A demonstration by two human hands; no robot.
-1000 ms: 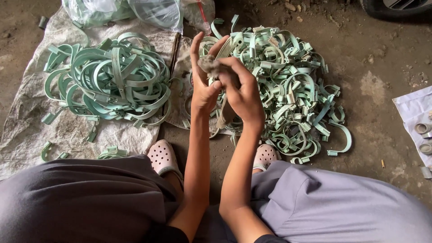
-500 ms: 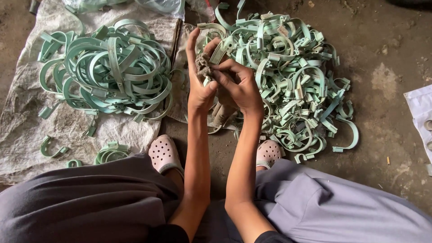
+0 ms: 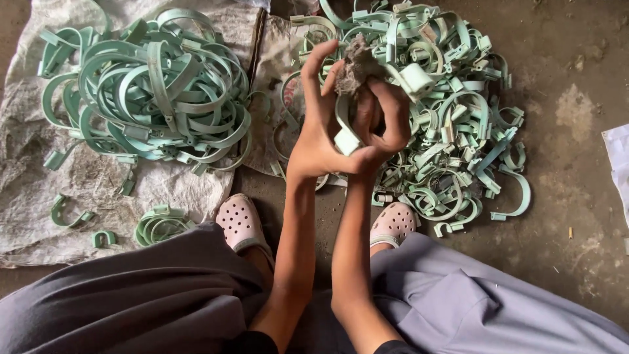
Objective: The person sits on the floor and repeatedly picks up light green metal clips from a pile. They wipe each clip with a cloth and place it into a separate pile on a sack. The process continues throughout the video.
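Seen from the head camera, a person crouching over a dirt floor holds a pale green curved clamp (image 3: pixel 345 128) up between both hands: the left hand (image 3: pixel 319 134) steadies it with fingers half spread, its thumb against the clamp's squared end, while the right hand (image 3: pixel 383 121) curls closed around the band and presses a wad of grey rag (image 3: pixel 354 63) to it at the fingertips. Beyond the fingers lies a loose heap of clamps (image 3: pixel 445 118) on the ground, and out past the left hand's knuckles a stacked pile of larger bands (image 3: pixel 151 92) rests on a woven sack (image 3: pixel 39 190); pink perforated clogs (image 3: pixel 239 223) show just beneath the wrists.
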